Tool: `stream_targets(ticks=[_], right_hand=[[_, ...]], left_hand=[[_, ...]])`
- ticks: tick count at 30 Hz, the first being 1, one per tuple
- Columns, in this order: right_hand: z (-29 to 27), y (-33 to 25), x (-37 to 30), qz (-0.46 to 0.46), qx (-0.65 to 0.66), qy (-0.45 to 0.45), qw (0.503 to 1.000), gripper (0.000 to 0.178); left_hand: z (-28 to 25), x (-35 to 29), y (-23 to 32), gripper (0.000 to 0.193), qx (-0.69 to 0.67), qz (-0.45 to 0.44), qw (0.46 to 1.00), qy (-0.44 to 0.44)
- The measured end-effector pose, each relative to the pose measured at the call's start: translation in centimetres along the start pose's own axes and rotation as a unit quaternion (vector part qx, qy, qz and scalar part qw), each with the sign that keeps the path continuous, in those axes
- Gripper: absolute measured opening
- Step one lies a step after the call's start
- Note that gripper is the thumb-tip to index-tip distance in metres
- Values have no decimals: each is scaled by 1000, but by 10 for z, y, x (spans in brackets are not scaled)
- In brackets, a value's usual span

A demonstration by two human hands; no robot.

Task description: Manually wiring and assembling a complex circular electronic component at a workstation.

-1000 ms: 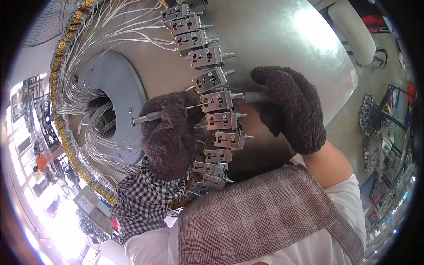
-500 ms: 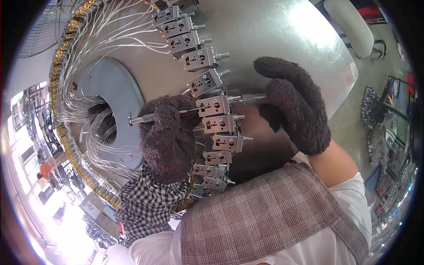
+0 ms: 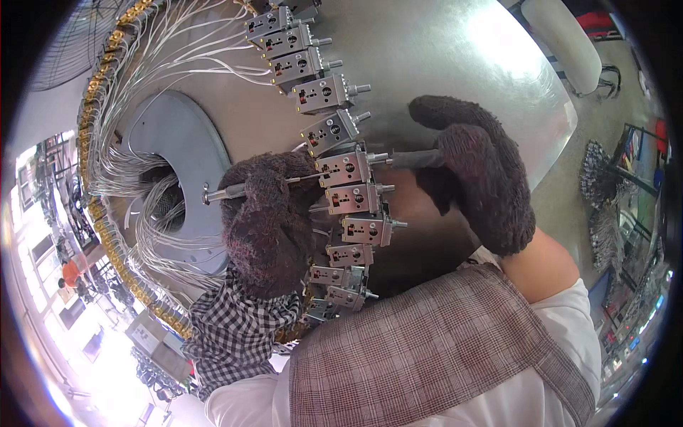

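With its fingers pinching a slim tool at a mid-row metal box's nine o'clock, the left hand is working opposite the right hand, which is gripping a dark handle at three, one finger spreading, this box seemingly being unfinished, others untellable.

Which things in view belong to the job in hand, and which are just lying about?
In the work:
thin-shafted tool, in the gloved left hand
grey tool, in the right hand
silver box between them
white wires

Apparently just about:
wire cage, upper left
padded cushion, upper right
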State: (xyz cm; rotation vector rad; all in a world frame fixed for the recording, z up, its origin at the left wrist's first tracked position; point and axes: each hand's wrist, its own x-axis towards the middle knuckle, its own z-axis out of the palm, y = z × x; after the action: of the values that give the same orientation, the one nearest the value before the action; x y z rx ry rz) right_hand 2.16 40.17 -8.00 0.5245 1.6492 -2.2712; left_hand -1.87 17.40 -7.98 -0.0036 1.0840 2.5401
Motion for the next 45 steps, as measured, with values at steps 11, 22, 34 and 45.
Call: stream_targets(ticks=[11,22,34,45], right_hand=[[-2,10,8,-199,-212,7,957,30],[9,-6,7,-19,-71,27,997,27],[12,6,1,-60,78,45,994,38],[15,16,-32,-48,54,75,995,40]], left_hand=[[7,1,1,17,117,-12,991,63],[15,0,1,17,44,-14,996,80],[9,-1,-1,15,66,19,994,91],[-10,-30,13,35,120,-84,986,82]])
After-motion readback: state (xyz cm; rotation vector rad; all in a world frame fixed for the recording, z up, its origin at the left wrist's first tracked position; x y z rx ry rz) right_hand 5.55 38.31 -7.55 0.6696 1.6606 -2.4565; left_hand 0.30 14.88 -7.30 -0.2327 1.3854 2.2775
